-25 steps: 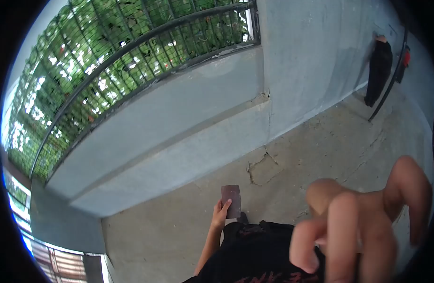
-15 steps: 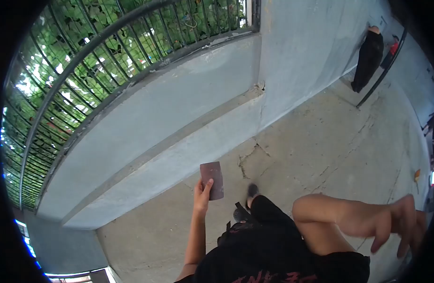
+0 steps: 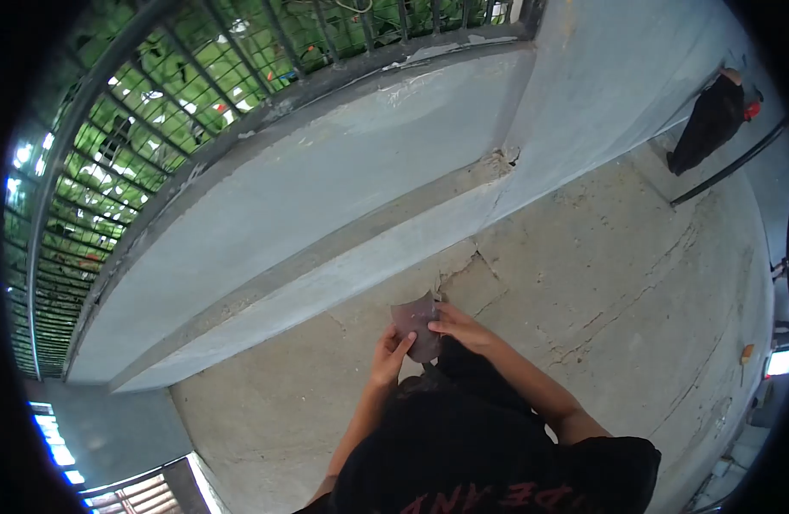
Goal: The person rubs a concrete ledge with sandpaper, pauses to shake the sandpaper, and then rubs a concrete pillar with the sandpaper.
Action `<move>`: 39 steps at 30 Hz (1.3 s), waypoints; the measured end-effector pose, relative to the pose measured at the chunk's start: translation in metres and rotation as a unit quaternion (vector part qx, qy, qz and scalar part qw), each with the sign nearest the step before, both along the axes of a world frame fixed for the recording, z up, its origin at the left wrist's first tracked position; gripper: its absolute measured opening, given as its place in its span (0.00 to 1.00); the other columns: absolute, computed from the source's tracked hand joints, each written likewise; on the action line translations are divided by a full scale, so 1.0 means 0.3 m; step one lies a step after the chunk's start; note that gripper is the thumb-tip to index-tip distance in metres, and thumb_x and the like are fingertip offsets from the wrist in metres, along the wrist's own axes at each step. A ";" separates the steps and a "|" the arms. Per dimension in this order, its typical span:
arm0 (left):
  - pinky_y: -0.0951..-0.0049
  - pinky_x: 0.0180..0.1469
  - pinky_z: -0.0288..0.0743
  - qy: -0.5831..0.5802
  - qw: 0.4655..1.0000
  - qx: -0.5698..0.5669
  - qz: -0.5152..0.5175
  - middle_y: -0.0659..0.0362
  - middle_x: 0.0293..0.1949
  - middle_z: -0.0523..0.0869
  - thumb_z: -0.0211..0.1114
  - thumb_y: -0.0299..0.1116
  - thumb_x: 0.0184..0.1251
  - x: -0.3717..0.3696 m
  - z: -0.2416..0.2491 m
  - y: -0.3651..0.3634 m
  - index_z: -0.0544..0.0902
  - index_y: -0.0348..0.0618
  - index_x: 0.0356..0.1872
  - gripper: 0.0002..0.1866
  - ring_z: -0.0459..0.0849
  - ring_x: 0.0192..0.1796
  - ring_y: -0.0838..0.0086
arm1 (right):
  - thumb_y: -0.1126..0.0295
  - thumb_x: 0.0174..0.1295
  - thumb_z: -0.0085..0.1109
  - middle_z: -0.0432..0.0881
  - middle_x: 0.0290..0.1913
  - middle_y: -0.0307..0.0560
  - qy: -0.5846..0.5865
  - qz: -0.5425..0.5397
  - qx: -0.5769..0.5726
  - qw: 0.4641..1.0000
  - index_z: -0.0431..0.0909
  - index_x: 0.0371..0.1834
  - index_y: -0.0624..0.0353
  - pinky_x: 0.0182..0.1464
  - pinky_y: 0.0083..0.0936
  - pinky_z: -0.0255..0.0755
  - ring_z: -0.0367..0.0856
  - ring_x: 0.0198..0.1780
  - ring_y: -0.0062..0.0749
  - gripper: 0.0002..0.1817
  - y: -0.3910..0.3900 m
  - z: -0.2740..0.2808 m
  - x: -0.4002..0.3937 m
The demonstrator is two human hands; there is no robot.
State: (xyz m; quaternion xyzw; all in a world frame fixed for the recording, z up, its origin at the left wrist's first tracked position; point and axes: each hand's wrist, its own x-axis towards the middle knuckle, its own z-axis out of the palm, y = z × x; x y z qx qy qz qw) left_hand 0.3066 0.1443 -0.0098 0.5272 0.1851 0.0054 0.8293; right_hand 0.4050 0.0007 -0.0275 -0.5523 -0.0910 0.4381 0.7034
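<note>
Both hands on the sheet (image 3: 416, 324), a small brown abrasive-looking piece, held at chest height just past 12 o'clock from the torso. Left hand (image 3: 387, 349) grips its lower left edge, right hand (image 3: 457, 326) pinches its right edge; sheet looks slightly bent. No contact yet with ledge (image 3: 326, 274) or wall (image 3: 309, 180), so likely prep only, surface work all remaining. Versus earlier: right hand was free out at 3 o'clock, sheet in left hand alone; now it has joined. Another person (image 3: 711, 120) stands at 2 o'clock.
</note>
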 end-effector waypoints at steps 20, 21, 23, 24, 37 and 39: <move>0.79 0.28 0.68 0.423 0.897 0.122 0.022 0.58 0.30 0.80 0.49 0.34 0.59 -0.269 -0.591 0.204 0.75 0.36 0.38 0.13 0.76 0.29 0.77 | 0.69 0.47 0.53 0.78 0.31 0.49 -0.569 -0.253 -0.502 0.600 0.74 0.32 0.58 0.36 0.37 0.67 0.76 0.35 0.44 0.09 0.050 -0.552 1.247; 0.79 0.27 0.68 0.460 0.880 0.112 0.032 0.57 0.30 0.80 0.49 0.34 0.58 -0.296 -0.587 0.209 0.75 0.35 0.37 0.13 0.77 0.30 0.76 | 0.70 0.47 0.53 0.77 0.32 0.50 -0.538 -0.238 -0.553 0.589 0.73 0.34 0.57 0.37 0.38 0.68 0.76 0.34 0.44 0.10 0.093 -0.574 1.212; 0.77 0.29 0.69 0.472 0.875 0.111 0.021 0.57 0.31 0.80 0.50 0.36 0.57 -0.310 -0.601 0.210 0.75 0.36 0.37 0.14 0.77 0.31 0.74 | 0.73 0.46 0.53 0.76 0.29 0.53 -0.435 -0.099 -0.603 0.662 0.73 0.31 0.59 0.36 0.41 0.68 0.75 0.33 0.44 0.08 0.176 -0.591 1.126; 0.75 0.30 0.70 0.481 0.870 0.108 0.013 0.56 0.31 0.80 0.50 0.37 0.57 -0.317 -0.614 0.198 0.76 0.36 0.37 0.15 0.78 0.32 0.73 | 0.74 0.43 0.53 0.76 0.30 0.51 -0.514 0.013 -0.544 0.663 0.73 0.31 0.58 0.35 0.36 0.69 0.75 0.37 0.45 0.09 0.208 -0.602 1.044; 0.75 0.37 0.70 0.338 0.927 0.163 -0.024 0.55 0.28 0.80 0.52 0.38 0.57 -0.340 -0.769 0.186 0.76 0.33 0.38 0.16 0.76 0.33 0.75 | 0.74 0.40 0.56 0.76 0.32 0.45 -0.538 -0.078 -0.611 0.575 0.74 0.33 0.53 0.38 0.34 0.68 0.74 0.38 0.38 0.12 0.044 -0.434 1.141; 0.76 0.36 0.69 0.320 0.936 0.147 -0.002 0.56 0.28 0.80 0.52 0.37 0.57 -0.411 -0.793 0.173 0.75 0.33 0.39 0.16 0.76 0.32 0.76 | 0.73 0.40 0.56 0.76 0.33 0.45 -0.529 -0.055 -0.615 0.582 0.74 0.33 0.52 0.39 0.34 0.68 0.74 0.40 0.37 0.12 0.089 -0.444 1.155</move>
